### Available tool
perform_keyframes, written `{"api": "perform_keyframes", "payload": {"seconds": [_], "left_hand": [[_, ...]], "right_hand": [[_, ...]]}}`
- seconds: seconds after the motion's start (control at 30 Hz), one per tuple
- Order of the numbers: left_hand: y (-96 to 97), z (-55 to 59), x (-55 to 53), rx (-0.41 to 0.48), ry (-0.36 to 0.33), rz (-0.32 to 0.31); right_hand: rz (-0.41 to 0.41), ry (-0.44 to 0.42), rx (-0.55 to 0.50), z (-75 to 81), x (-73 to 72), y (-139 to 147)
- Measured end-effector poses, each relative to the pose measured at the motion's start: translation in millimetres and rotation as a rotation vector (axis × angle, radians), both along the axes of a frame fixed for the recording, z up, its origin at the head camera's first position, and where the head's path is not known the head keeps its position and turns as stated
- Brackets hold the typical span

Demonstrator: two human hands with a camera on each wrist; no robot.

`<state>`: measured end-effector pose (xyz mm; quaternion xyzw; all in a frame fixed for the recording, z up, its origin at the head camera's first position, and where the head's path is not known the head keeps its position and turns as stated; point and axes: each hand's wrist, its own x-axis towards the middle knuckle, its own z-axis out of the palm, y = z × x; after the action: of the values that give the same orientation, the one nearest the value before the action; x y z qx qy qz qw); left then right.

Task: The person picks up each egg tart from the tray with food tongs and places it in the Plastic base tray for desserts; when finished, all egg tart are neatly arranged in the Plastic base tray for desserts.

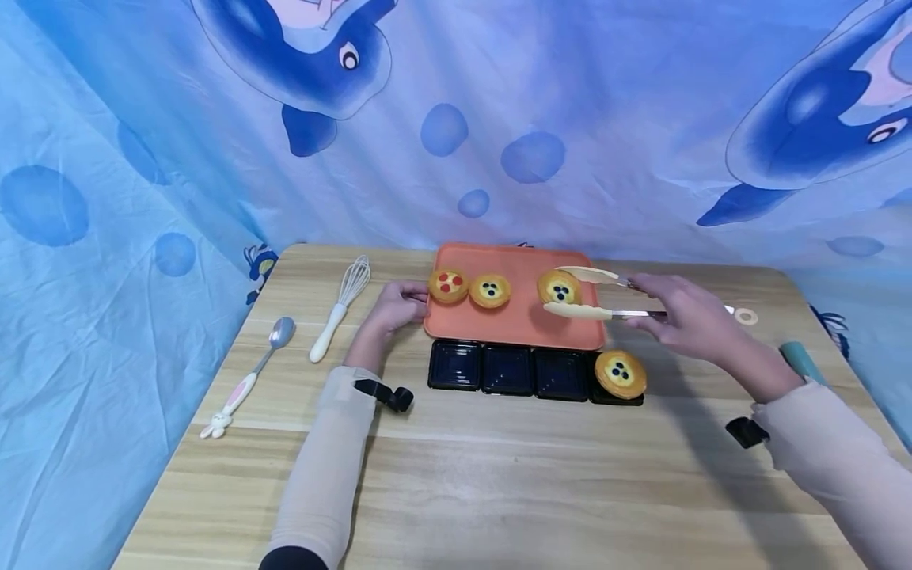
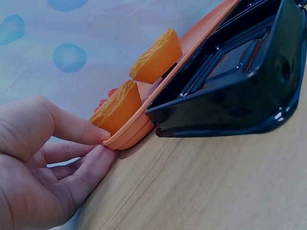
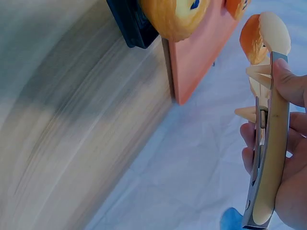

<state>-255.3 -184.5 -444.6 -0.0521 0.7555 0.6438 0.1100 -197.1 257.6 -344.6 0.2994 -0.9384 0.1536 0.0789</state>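
My left hand [image 1: 395, 307] pinches the left rim of an orange tray [image 1: 520, 326] between thumb and fingers. In my right hand [image 1: 687, 317] are tongs [image 1: 580, 311] with cream tips, gripped by the handles. Their tips stand on either side of a blueberry-topped egg tart [image 1: 559, 287] over the tray's right part; the right wrist view shows this tart [image 3: 250, 40] between them. Toward the tray's left lie a tart with red toppings [image 1: 449, 286] and another blueberry tart [image 1: 490, 291]. A further blueberry tart [image 1: 620, 374] sits in the rightmost compartment of a black sectioned container [image 1: 507, 370].
The black container lies along the tray's near edge. Left of my left hand are a white-handled whisk [image 1: 347, 297] and a spoon [image 1: 249, 378] with a rabbit handle. A teal cylinder [image 1: 801, 362] and a pale ring [image 1: 746, 317] show beyond my right hand. A blue curtain [image 1: 492, 95] hangs behind the table.
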Motion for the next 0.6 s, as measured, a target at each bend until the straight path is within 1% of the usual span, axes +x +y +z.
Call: {"api": "perform_keyframes", "payload": {"seconds": [0.13,0.27,0.33,0.47,0.6], "left_hand": [[-0.7,-0.5,-1.0,0.006,0.003,0.004],[-0.3,-1.5,-1.2,0.013,0.002,0.007],[-0.1,-1.6,-0.7,0.014,0.0,0.008],[-0.5,-1.5,0.2,0.011,0.0,0.01],[0.2,-0.7,-0.4,0.009,0.009,0.009]], "right_hand": [[0.034,0.021,-0.009,3.6,19.9,6.5],[0.072,0.054,-0.015,-0.5,37.4,13.9],[0.076,0.068,-0.003,-4.2,44.8,16.5],[0.07,0.053,0.015,-11.7,58.0,18.4],[0.075,0.033,0.018,-19.3,64.8,18.6]]}}
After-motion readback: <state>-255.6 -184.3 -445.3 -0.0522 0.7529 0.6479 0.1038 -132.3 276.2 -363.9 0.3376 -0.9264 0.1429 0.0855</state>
